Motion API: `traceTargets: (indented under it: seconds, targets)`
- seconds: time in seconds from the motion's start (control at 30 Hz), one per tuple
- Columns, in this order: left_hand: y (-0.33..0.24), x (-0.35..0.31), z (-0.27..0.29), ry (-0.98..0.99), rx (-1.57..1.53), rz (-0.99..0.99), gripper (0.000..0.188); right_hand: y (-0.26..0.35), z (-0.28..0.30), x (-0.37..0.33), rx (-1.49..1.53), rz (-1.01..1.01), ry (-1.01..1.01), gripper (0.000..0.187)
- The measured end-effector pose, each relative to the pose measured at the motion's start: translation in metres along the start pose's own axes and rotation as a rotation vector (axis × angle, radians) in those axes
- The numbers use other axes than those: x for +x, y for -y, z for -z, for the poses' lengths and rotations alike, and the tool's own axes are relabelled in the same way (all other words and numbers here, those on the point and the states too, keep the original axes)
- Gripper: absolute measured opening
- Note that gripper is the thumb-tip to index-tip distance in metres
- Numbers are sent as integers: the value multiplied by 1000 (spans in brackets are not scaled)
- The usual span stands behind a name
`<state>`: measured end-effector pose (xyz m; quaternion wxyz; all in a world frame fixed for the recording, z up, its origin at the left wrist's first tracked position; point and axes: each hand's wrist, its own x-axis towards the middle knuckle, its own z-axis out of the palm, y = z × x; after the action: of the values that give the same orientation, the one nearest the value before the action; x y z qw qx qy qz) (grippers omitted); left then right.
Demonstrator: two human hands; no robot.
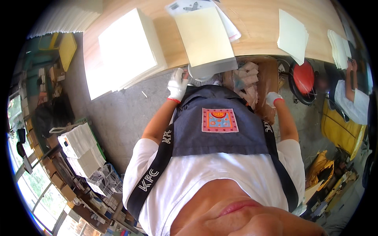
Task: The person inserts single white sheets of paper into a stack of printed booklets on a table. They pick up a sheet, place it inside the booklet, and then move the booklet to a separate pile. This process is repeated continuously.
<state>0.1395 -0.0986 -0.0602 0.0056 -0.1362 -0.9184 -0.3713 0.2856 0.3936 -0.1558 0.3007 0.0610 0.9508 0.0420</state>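
Note:
My left hand [178,83], in a white glove with a red cuff, hangs just below the table's front edge. Its fingers point up, somewhat apart, and nothing shows in them. Lower and farther right is my gloved right hand [273,99], beside a cardboard box [269,80]; its fingers are mostly hidden. In front of me lies a cream paper stack [204,37]. A grey sheet [214,68] sticks out beneath it past the table edge. Under its far side is a printed clear plastic sleeve [233,28]. Neither hand touches the stack.
A tall white paper stack [132,51] stands at the table's left; a smaller one [292,36] overhangs at right. The box holds paper scraps [248,78]. A red stool [304,76] and a co-worker [352,98] are at right. Bundled paper [81,147] stands at left.

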Motion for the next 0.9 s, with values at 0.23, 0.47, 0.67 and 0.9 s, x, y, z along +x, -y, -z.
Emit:
traceTargets:
  seconds: [0.23, 0.47, 0.67, 0.9]
  targets:
    - [-24, 24, 4, -171, 323, -503, 23, 167, 202, -1, 233, 546, -861, 48]
    - [5, 11, -21, -218, -295, 173, 14, 203, 183, 38, 900, 294, -635, 16]
    - [-18, 14, -24, -317, -1445, 838, 4, 195, 196, 31, 920, -42, -483, 41]
    - [-95, 15, 99, -75, -629, 327, 23, 211, 186, 34, 1745, 434, 217, 16]
